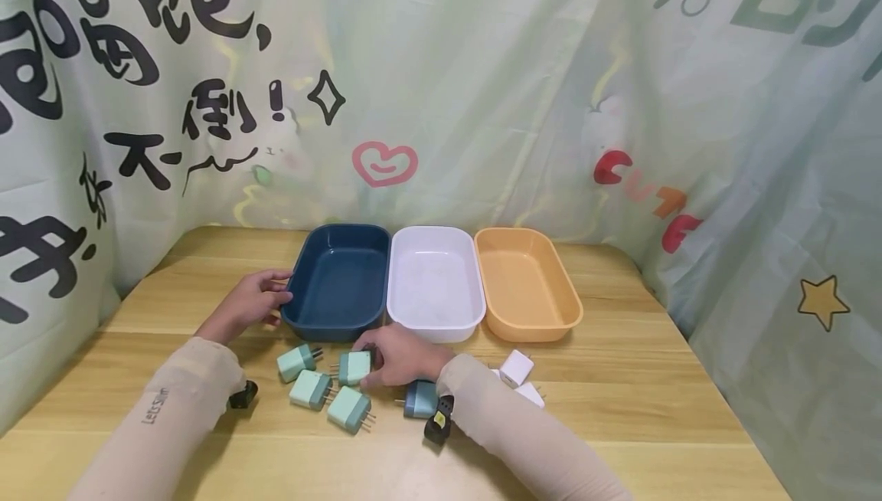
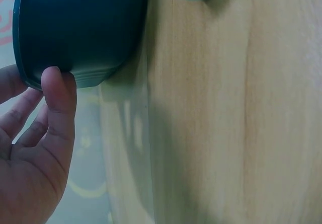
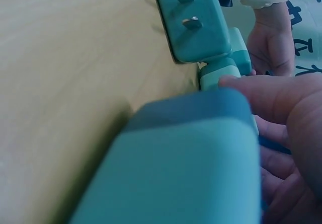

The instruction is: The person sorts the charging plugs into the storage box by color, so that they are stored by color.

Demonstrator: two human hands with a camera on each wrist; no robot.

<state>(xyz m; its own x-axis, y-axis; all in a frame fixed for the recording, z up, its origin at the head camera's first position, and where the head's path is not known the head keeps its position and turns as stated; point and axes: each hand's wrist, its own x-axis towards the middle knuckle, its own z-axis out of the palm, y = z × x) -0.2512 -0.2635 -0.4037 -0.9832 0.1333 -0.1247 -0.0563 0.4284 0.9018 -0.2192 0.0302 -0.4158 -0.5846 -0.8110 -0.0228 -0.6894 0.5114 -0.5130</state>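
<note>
My left hand (image 1: 255, 300) is at the left side of the navy tray (image 1: 292, 325), fingers loosely extended; in the left wrist view the thumb (image 2: 59, 103) overlaps the tray's corner near the rim. My right hand (image 1: 406, 355) pinches a mint green charger plug (image 1: 354, 368) in front of that tray, thumb on its near side. Other mint green charger plugs (image 1: 310, 390) lie around it on the table, prongs mostly pointing right. A blue charger plug (image 1: 419, 400) lies below the right wrist and fills the foreground of the right wrist view.
A white tray (image 1: 437, 334) and an orange tray (image 1: 534, 332) stand beside the navy one in a row. White charger plugs (image 1: 517, 368) lie right of the right forearm, partly hidden by it. Behind the wooden table (image 1: 634, 409) hangs a printed curtain (image 1: 468, 103).
</note>
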